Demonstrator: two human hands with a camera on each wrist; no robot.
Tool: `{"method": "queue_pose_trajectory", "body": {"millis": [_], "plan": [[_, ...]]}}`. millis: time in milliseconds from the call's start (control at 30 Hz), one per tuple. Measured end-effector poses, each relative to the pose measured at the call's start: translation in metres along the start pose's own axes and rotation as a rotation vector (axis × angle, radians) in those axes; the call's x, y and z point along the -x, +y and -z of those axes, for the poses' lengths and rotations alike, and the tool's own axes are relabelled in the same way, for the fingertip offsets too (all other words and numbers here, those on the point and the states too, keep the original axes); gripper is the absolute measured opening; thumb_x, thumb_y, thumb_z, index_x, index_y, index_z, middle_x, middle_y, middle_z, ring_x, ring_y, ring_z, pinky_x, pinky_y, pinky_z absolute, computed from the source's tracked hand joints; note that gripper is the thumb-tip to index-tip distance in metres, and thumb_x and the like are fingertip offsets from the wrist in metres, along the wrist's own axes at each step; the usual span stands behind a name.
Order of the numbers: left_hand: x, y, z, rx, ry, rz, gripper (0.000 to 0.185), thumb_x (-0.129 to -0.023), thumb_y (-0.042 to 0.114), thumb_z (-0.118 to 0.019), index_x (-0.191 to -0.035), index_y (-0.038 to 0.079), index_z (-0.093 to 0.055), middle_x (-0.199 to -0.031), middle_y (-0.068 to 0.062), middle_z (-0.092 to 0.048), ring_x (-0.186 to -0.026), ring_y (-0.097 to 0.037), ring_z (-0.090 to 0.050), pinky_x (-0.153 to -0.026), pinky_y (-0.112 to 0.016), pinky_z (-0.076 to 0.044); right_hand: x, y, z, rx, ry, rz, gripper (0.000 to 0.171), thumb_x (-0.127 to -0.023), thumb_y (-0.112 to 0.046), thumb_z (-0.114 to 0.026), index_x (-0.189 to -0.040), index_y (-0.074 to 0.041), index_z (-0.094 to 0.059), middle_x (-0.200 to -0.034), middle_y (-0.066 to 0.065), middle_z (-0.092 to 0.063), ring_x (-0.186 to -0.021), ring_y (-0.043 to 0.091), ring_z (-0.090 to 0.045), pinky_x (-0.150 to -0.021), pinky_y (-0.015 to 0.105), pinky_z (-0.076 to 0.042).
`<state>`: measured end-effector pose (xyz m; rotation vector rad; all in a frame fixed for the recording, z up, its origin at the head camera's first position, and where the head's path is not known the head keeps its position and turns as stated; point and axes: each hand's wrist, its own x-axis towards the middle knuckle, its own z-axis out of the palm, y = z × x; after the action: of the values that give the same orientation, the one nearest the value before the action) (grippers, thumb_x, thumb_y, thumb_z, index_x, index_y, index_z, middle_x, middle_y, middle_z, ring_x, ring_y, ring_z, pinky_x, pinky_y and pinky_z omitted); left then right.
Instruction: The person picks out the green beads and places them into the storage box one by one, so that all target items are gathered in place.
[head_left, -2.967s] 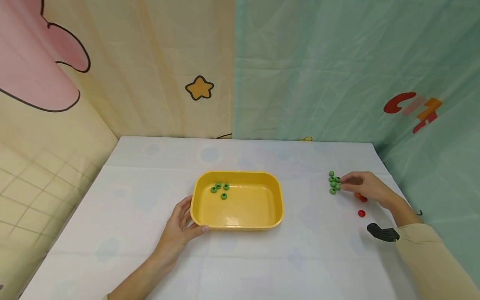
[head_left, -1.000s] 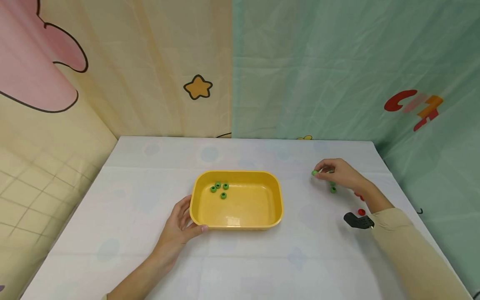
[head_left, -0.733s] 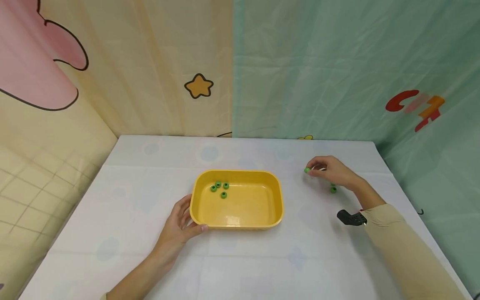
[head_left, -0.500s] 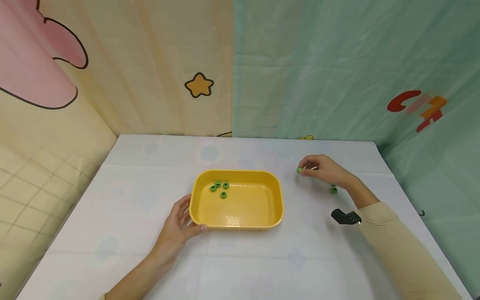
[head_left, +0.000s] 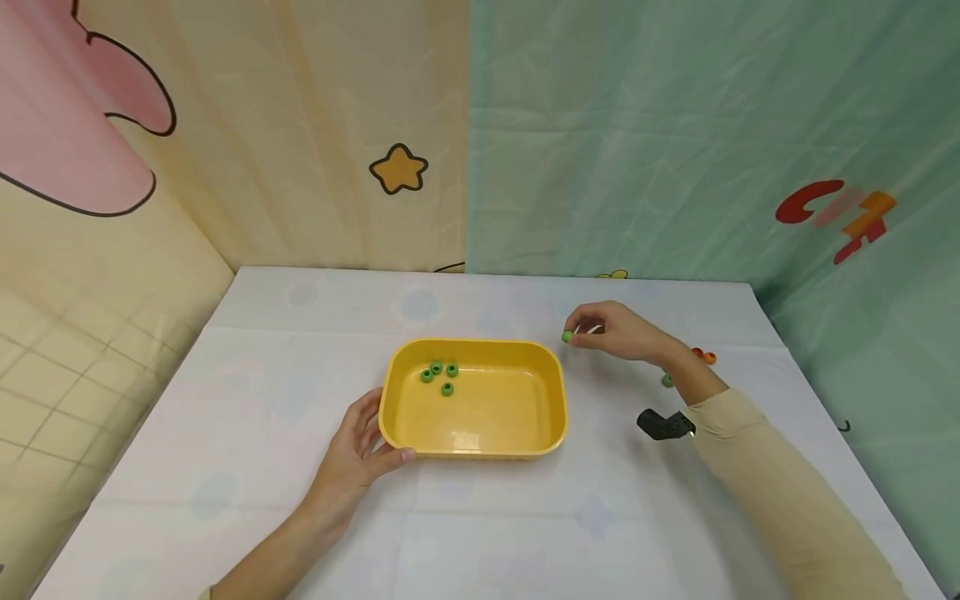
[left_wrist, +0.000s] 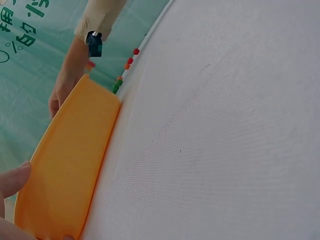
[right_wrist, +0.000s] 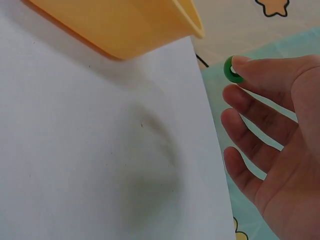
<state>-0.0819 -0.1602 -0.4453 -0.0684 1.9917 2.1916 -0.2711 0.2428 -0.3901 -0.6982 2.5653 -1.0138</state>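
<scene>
A person's right hand [head_left: 617,332] pinches a small green ring-shaped bead [head_left: 567,337] in its grip, now carried leftward to just beside the yellow plastic tray [head_left: 551,392] on the white surface [head_left: 480,525]. The left hand [head_left: 358,454] still grips the tray's near corner; four green beads [head_left: 439,377] apparently lie inside.

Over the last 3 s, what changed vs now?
The right hand left the bead cluster at the table's right side, pinched one green bead and carried it left, to just short of the yellow tray. Unchanged: the left hand grips the tray's near-left corner, four green beads lie inside the tray, and the tray has not moved.
</scene>
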Motion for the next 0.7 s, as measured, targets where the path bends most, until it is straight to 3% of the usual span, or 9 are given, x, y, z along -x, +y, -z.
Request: {"method": "queue_pose_trajectory", "body": {"millis": [700], "plan": [[0.001,0.001,0.0,0.007,-0.005,-0.01,0.093,-0.088,-0.004,-0.079,-0.16,0.012,-0.023,-0.164,-0.004,-0.028,-0.149,-0.028,-0.031,-0.106,-0.025,-0.048,-0.036,-0.055,-0.024,-0.037,-0.137,0.169,0.01,-0.099,-0.012,-0.071,-0.108,-0.006,-0.071,-0.105,0.002,-0.069,-0.102,0.024,-0.064,-0.094,0.039,-0.058]]}}
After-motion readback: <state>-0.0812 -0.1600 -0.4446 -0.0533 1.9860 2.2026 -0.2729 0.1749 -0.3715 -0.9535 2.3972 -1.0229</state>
